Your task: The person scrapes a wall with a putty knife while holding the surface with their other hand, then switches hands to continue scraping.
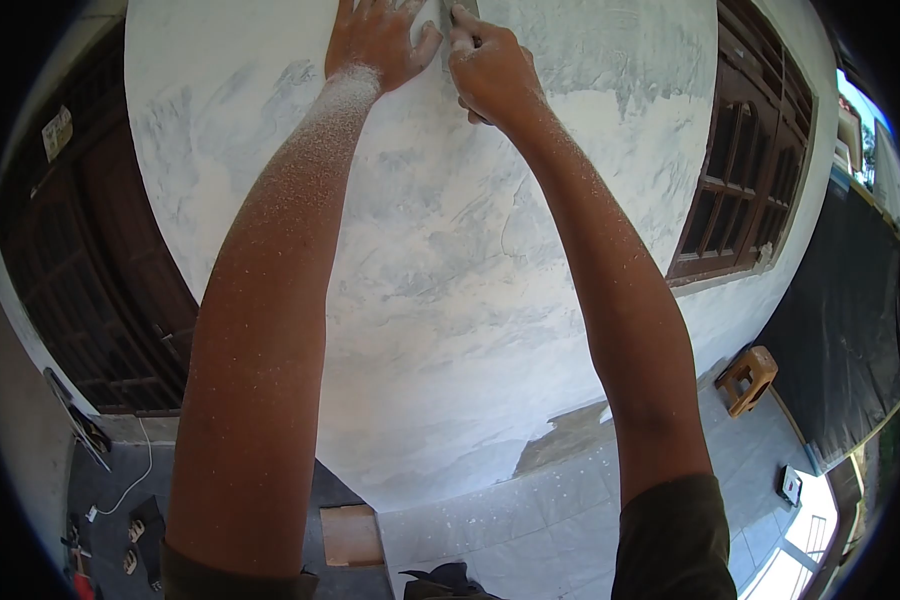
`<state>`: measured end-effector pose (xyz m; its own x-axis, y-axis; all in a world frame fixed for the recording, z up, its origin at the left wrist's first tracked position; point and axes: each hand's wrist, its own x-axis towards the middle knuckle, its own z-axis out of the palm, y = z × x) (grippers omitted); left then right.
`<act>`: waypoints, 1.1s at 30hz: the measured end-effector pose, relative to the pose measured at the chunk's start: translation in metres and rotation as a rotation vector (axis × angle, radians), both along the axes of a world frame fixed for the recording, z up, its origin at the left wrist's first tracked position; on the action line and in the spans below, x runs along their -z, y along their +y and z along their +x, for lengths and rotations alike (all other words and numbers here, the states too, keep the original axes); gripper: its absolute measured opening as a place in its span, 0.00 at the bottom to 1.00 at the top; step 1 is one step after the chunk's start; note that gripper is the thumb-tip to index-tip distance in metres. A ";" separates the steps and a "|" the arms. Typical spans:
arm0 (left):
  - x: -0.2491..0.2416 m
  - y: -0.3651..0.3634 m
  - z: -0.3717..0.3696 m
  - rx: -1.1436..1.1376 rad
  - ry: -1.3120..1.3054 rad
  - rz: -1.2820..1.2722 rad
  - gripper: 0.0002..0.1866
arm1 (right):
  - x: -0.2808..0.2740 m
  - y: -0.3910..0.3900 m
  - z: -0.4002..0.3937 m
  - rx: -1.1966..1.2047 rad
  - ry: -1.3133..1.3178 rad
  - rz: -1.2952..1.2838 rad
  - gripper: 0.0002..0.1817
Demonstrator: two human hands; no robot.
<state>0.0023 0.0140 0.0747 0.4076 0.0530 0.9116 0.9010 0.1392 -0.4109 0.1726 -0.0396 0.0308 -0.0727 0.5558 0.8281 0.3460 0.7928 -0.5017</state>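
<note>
High on the white, patchily plastered wall [420, 260], my left hand [380, 45] lies flat with its fingers stretched upward and its thumb out to the side. White dust coats its wrist and forearm. Just to the right, my right hand [495, 75] is closed around the handle of a putty knife [462, 8]. Its metal blade shows between the two hands, against the wall, and is cut off by the top edge of the view. Grey streaks and rough patches mark the plaster around both hands.
A dark wooden door [120, 230] stands on the left and a brown window [745, 150] on the right. Below are a stool [748, 380], a cardboard piece [351, 535], a white cable [148, 460] and sandals [132, 545]. White flecks lie on the tiled floor [560, 530].
</note>
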 end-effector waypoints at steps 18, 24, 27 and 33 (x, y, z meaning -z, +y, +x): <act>0.000 0.004 -0.001 -0.133 -0.017 -0.026 0.39 | -0.006 0.007 0.003 0.005 -0.029 0.044 0.26; 0.000 0.005 -0.005 0.029 0.011 -0.001 0.39 | 0.010 0.001 -0.001 -0.030 0.046 0.057 0.26; 0.000 0.004 -0.003 0.015 0.010 -0.008 0.40 | -0.001 0.002 -0.001 -0.012 0.031 0.040 0.26; 0.001 0.006 -0.003 0.032 0.008 0.024 0.39 | 0.010 0.001 -0.001 -0.008 0.025 0.070 0.26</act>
